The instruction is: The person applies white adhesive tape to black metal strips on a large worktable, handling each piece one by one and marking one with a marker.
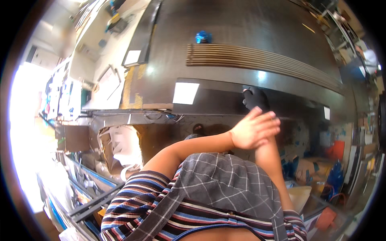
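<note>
My left hand [257,129] is bare and crosses over my right forearm near the wrist. Its fingers are stretched out, and it holds nothing. A black glove covers my right hand [256,99], with a bit of bare fingertip showing. Its fingers are curled at the dark strip panel [221,92] along the near side of the table; whatever they may grip is lost against the dark surface. White rectangular labels [185,93] lie at the panel's two ends. Beyond it, a stack of long thin brown strips [241,56] lies across the table.
A blue plastic-wrapped item [203,37] sits behind the strips on the large dark table [237,20]. Below the table edge at left stands an open cardboard box [138,140] with white material inside. Red and blue things lie at lower right. Another person [368,58] is at far right.
</note>
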A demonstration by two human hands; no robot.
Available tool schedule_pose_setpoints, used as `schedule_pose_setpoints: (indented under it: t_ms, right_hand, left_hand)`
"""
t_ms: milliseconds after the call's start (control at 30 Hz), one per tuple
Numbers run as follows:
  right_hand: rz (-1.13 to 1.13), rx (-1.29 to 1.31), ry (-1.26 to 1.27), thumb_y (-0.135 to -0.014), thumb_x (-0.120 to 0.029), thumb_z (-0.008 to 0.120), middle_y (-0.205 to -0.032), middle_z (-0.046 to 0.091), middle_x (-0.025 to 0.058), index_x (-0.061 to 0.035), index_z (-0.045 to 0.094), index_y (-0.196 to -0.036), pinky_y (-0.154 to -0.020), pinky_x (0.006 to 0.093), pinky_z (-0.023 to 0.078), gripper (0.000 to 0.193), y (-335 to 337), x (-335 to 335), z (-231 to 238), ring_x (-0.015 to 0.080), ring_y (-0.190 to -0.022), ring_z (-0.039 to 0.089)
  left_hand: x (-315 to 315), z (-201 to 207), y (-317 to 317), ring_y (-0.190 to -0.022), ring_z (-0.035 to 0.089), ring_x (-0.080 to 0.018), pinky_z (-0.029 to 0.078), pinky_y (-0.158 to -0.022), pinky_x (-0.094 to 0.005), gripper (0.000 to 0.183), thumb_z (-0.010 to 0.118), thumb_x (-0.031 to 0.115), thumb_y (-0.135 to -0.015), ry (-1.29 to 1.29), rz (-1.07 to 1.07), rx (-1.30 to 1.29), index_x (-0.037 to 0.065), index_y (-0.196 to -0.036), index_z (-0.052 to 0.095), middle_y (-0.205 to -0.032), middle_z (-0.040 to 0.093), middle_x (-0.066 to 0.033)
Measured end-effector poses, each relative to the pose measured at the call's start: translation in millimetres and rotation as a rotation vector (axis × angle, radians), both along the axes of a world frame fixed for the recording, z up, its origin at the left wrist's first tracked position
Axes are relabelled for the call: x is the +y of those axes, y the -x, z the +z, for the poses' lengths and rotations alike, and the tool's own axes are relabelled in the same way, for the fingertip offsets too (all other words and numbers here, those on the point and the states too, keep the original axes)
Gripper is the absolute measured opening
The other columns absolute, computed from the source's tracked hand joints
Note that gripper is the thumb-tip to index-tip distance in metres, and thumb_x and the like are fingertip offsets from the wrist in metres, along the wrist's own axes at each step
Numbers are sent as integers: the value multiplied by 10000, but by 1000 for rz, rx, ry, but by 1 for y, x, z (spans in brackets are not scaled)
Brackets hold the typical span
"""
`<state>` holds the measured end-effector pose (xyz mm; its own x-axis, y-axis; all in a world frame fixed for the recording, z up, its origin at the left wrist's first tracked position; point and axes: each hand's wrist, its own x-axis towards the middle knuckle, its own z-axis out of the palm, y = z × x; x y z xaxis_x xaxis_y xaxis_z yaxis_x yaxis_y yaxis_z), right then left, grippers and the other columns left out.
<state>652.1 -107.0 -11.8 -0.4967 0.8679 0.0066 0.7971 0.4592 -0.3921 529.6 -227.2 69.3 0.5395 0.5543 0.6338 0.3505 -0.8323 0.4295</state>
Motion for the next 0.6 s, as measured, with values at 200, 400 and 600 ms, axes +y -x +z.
schedule_pose_setpoints:
  t_ms: [200, 400, 600]
  right_hand:
    - [-23, 797, -63, -904, -271, 515, -997, 603, 174, -55, 601, -968, -819, 395, 465, 241, 132, -72, 100, 350, -909, 592]
    - [381, 599, -311, -856, -261, 590, -1061, 604, 171, -43, 604, -1005, -910, 433, 445, 264, 205, -62, 64, 356, -1025, 569]
    - [-185, 471, -5, -847, -258, 640, -841, 671, 118, -38, 626, -900, -673, 357, 505, 227, 153, -32, -10, 251, -733, 642]
  left_hand:
    - [23, -68, 118, -1148, 520, -276, 403, -985, -361, 323, 510, 64, -890, 835, 844, -804, -12, -1203, 489, -1178, 551, -190]
    - [28, -40, 236, -957, 624, -280, 484, -818, -378, 226, 589, 202, -857, 888, 481, 157, 45, -1016, 620, -942, 657, -136]
    - [69, -68, 444, -963, 642, -320, 510, -839, -411, 280, 591, 169, -788, 801, 1428, 259, 140, -1053, 676, -1039, 668, -148]
